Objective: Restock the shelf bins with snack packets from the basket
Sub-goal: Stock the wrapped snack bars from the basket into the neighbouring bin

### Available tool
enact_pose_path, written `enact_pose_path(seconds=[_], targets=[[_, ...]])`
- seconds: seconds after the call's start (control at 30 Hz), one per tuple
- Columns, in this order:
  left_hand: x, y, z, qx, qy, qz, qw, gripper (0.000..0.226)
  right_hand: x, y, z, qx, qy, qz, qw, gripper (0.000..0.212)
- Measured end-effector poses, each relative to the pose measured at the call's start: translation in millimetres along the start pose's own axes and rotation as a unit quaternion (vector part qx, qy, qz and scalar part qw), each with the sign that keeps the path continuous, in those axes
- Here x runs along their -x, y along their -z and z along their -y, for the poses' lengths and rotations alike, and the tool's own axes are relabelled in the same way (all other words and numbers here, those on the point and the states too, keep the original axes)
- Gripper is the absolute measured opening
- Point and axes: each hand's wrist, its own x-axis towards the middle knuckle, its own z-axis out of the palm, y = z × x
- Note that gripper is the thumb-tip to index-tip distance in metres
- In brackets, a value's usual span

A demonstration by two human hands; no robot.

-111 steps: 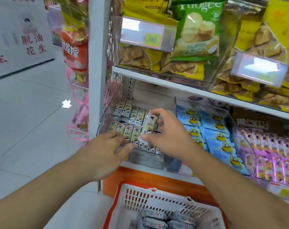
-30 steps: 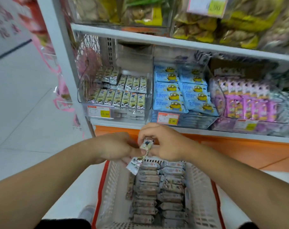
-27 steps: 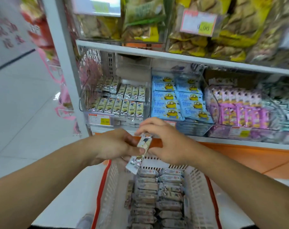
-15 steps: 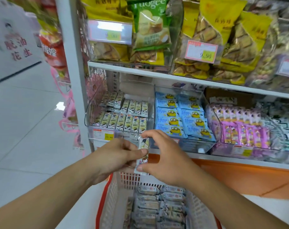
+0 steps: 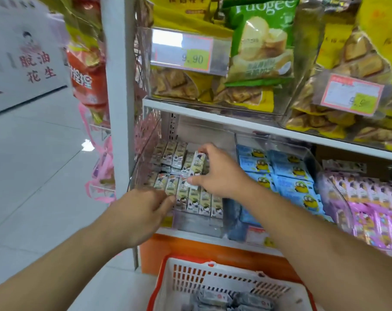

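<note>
My right hand [image 5: 222, 173] pinches a pale green snack packet [image 5: 197, 163] by its two ends, holding it over the rows of like packets in the clear shelf bin [image 5: 190, 223]. My left hand [image 5: 141, 214] hovers at the bin's front left corner, fingers relaxed, touching or just short of the front row. Below, the white basket with a red rim [image 5: 190, 279] holds several more packets [image 5: 215, 298].
A bin of blue snack packs [image 5: 287, 176] stands to the right, then pink packs [image 5: 374, 198]. The shelf above [image 5: 235, 122] carries yellow and green bags behind price tags. A white upright post [image 5: 118, 97] borders the bin on the left.
Both hands rose from above the basket to the shelf bin. My right hand carried the packet up over the rows; my left hand let go of it.
</note>
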Motion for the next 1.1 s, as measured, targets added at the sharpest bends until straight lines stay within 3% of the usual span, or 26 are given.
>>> enact_pose_path(seconds=[0.13,0.27,0.73,0.9,1.1], targets=[[-4.7,-5.2,4.7,0.013,0.0,0.029,0.999,0.053,-60.5,-5.6,-6.0,0.073,-0.02,0.05,0.996,0.08],[-6.1,-6.0,4.3,0.015,-0.005,0.038,0.999,0.054,-90.8,-10.9,-11.3,0.071,-0.046,0.089,0.992,0.074],[-6.2,-11.2,1.8,0.011,-0.036,0.006,0.999,0.049,-86.2,-14.8,-11.5,0.092,-0.013,0.061,0.994,0.078],[-1.2,-9.2,-13.3,0.004,-0.084,-0.033,0.996,0.063,-41.7,-6.8,-2.9,0.057,0.051,-0.005,0.997,0.06],[14.8,-18.3,-31.3,-0.026,-0.121,-0.078,0.989,0.048,50.6,5.4,-2.2,-0.024,0.111,-0.046,0.992,0.023]])
